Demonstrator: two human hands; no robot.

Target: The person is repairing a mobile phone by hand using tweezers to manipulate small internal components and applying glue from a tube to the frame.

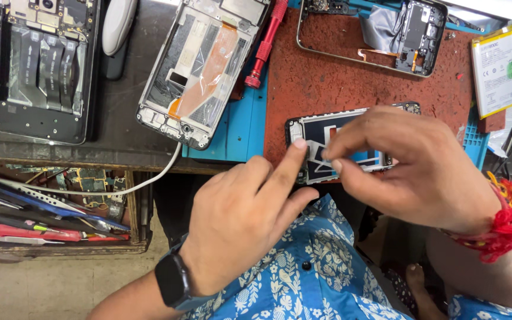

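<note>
Head view, person seated at a cluttered repair surface (120, 142). The thing in hand is a small opened phone frame (339, 148), lying at centre-right of the frame on a rust-red mat (327, 77), near the mat's lower edge. Left hand (244, 219), lower centre: index finger extended and pressing the frame's left end, other fingers loosely curled, holding nothing. Right hand (410, 166), centre-right: thumb and forefinger pinched nearly closed over the middle of the frame; what sits between them is too small to tell, possibly a thin part or tape. A red thread band circles the right wrist, a dark watch the left. Also on the surface: a red screwdriver (266, 41) at upper centre, a larger opened phone with an orange flex strip (200, 71) at upper left-centre, another dark opened phone (42, 65) at far upper left, a third chassis (374, 35) at upper right, a flat battery (496, 71) at the right edge. Risk, as I judge it: the frame sits close to the mat's edge, so uneven finger pressure could tip it off; a pinched pull on a thin part could tear or crease it.
</note>
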